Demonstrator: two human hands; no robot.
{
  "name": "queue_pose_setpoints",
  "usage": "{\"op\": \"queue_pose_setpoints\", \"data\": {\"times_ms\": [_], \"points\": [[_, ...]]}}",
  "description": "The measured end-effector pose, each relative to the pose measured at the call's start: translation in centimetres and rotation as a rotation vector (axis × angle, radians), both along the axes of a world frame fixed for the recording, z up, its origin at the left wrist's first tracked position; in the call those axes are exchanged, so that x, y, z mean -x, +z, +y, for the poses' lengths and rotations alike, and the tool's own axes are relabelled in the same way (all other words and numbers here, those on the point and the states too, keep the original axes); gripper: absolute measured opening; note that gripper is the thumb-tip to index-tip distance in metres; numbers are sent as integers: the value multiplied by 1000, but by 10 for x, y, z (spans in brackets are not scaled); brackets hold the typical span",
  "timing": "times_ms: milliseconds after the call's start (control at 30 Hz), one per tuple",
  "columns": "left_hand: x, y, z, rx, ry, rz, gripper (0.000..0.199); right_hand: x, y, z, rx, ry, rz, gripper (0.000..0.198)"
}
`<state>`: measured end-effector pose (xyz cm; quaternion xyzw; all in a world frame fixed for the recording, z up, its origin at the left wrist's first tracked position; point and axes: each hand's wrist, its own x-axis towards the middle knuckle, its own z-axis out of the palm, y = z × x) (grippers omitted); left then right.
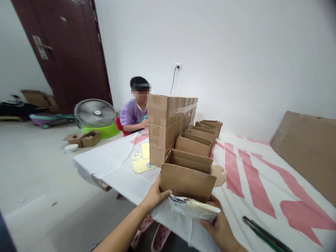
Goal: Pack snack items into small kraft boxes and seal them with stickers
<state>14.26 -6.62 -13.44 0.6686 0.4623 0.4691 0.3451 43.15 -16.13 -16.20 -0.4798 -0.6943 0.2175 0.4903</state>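
Observation:
My left hand (157, 194) is wrapped round the left side of an open cardboard box (187, 182), its thumb at the near edge and close to a packet. My right hand (219, 222) grips the right end of that white and cream, flat packet (194, 209), which lies against the front of the box. The packet's contents cannot be made out. Behind the open box runs a row of more open-topped boxes (193, 145). To their left stands a stack of taped, closed boxes (159, 120), several of them.
A green-handled cutter (265, 234) lies at the right on the cloth-covered table (262, 189). Yellow sheets (143, 164) lie left of the stack. Across the table sits a person in a purple shirt (130, 112). A fan (96, 113) stands on the floor; a cardboard sheet (307, 150) leans at right.

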Motion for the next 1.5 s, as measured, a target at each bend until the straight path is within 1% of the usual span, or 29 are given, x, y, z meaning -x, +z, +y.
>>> {"op": "queue_pose_setpoints", "data": {"times_ms": [100,200,367,467,533,633,733,933,1033,1233,1333,1400,1500], "points": [[-1,-2,-2,-18,-2,19,83,1,-7,-1,-22,9,-34,40],[-3,3,-4,-5,3,10,83,1,-2,-1,-31,9,-61,41],[-4,5,-5,10,22,-27,80,3,8,-3,39,-18,-99,40],[-4,2,-2,30,46,-33,83,4,8,-3,73,-14,-93,40],[-4,0,0,32,50,-36,83,4,6,-3,68,-13,-88,40],[-4,-1,1,32,62,-22,79,4,1,-1,52,-18,-76,42],[-4,0,1,47,89,25,71,5,-1,-1,71,-39,-79,44],[-6,1,0,55,98,40,67,7,10,-6,133,-39,-95,49],[-6,4,-1,67,97,53,67,7,11,-7,126,-41,-107,50],[-4,5,1,86,96,110,66,6,9,-8,101,-14,-109,52],[-4,5,0,85,110,118,71,5,10,-9,123,0,-114,53],[-5,7,0,82,120,107,73,5,11,-9,110,5,-113,53],[-5,8,-1,82,117,97,68,7,12,-8,87,2,-111,53]]}}
